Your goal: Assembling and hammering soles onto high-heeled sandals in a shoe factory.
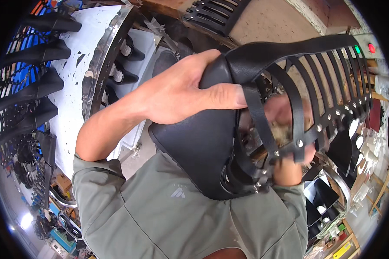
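A black leather strappy boot (194,149) with silver rivets fills the middle of the view, tilted in front of my chest. My left hand (183,88) grips its smooth solid part, the thumb lying across the top by the first strap and the fingers hidden behind. Curved straps (296,93) spread rightward from there, joined by a riveted band along their lower ends. Through the gaps shows my right hand (283,112), blurred and partly covered by the straps; its fingers cannot be made out clearly.
A white table (95,26) with a worn metal edge stands at left, black boots along its far side. Beside it, a white tray (134,129) holds black shoes. Another strapped black piece (216,15) lies on the brown bench ahead. Black shoes (322,198) sit in a container at right.
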